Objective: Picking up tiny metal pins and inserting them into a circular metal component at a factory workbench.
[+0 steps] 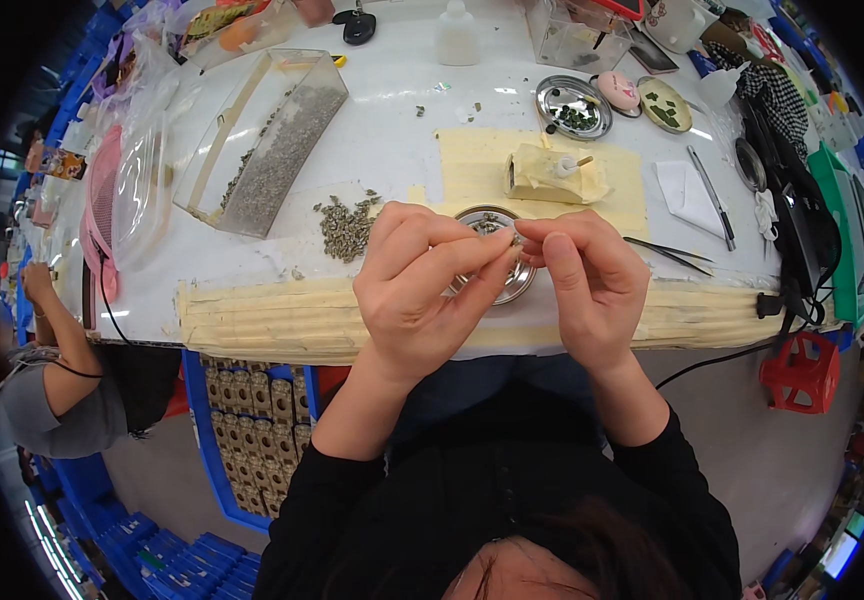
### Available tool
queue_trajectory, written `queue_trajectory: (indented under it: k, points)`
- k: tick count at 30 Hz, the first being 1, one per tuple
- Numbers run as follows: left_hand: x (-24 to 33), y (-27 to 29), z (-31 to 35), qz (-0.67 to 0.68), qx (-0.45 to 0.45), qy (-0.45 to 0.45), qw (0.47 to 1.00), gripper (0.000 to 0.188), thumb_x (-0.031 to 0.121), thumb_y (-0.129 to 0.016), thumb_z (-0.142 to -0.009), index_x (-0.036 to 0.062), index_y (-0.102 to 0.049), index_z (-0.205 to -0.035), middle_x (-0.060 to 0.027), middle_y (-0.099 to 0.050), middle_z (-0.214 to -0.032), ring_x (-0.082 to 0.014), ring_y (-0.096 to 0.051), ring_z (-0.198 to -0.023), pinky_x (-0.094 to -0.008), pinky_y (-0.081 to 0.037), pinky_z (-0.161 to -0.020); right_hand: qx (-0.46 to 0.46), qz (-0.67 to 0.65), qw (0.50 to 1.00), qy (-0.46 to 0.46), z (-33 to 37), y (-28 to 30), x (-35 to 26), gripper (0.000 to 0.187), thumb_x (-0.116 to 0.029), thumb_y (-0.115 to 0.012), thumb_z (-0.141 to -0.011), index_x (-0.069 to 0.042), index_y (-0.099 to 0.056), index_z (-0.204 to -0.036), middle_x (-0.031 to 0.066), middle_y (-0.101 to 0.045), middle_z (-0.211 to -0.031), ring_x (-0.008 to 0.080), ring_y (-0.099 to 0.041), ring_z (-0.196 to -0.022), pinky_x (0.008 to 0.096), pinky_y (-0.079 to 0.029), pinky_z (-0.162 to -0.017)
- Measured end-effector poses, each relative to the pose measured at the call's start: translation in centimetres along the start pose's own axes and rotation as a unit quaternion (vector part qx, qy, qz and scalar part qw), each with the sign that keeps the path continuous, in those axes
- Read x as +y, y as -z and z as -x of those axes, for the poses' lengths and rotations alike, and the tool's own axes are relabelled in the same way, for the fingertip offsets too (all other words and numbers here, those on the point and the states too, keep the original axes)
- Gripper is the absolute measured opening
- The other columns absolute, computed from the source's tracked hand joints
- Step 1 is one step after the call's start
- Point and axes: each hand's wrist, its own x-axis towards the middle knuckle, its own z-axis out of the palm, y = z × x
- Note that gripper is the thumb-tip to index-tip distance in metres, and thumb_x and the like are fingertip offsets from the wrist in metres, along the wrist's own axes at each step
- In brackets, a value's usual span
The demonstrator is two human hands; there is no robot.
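Note:
My left hand point(422, 280) is closed in a pinch, thumb against forefinger, on a small metal piece point(516, 241) whose shape is too small to tell. Fingertips of my right hand point(597, 285) meet it from the other side; the fingers are curled, and whatever they grip is hidden. Both hands are above a round metal dish point(493, 213) with small pieces in it, partly covered by my fingers. Left of the hands lies a loose pile of small metal parts point(345, 228). Behind them, a tape-wrapped block point(532, 178) holds a small white-tipped bottle point(566, 166).
A clear box point(207, 150) of small parts stands at left. Tweezers point(670, 254), a pen point(714, 200) and folded white paper point(682, 188) lie at right, with dishes point(602, 128) of dark green pieces beyond. Below are a blue crate point(220, 470) and red stool point(800, 372). A co-worker point(62, 395) sits left.

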Motion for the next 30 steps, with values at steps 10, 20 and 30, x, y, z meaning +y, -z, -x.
queue_trajectory:
  k: [10,20,30]
  points:
    - [0.3,0.6,0.1,0.003,-0.02,0.057,0.998,0.024,-0.005,-0.082,-0.068,0.0043,-0.076,-0.089,-0.0022,-0.065,-0.078,-0.0175,-0.056,-0.073,-0.0296,-0.042,-0.066,-0.006,0.015,1.0,-0.004,-0.2,0.6,-0.1,0.023,-0.009,-0.053,-0.103,0.008,-0.069,-0.104,0.0101,-0.067,-0.094,0.0124,-0.064,-0.08,0.0256,-0.053,-0.074]
    - [1.4,2.7,0.8,-0.087,-0.239,0.135,0.958,0.017,0.004,-0.081,-0.071,0.006,-0.076,-0.087,-0.0039,-0.062,-0.076,-0.0206,-0.055,-0.077,-0.0328,-0.042,-0.071,-0.016,0.038,0.999,0.016,0.1,1.2,0.1,0.023,-0.009,-0.052,-0.103,0.007,-0.069,-0.102,0.009,-0.068,-0.093,0.011,-0.063,-0.078,0.0241,-0.051,-0.073]
    - [1.1,3.7,0.6,-0.101,-0.16,0.168,0.967,0.017,0.005,-0.081,-0.073,0.0045,-0.075,-0.089,-0.0049,-0.061,-0.078,-0.0199,-0.055,-0.08,-0.0317,-0.042,-0.072,0.009,0.005,1.0,-0.006,0.3,1.3,-0.1,0.02,-0.011,-0.056,-0.1,0.004,-0.07,-0.096,0.0054,-0.066,-0.085,0.011,-0.06,-0.074,0.0246,-0.048,-0.07]
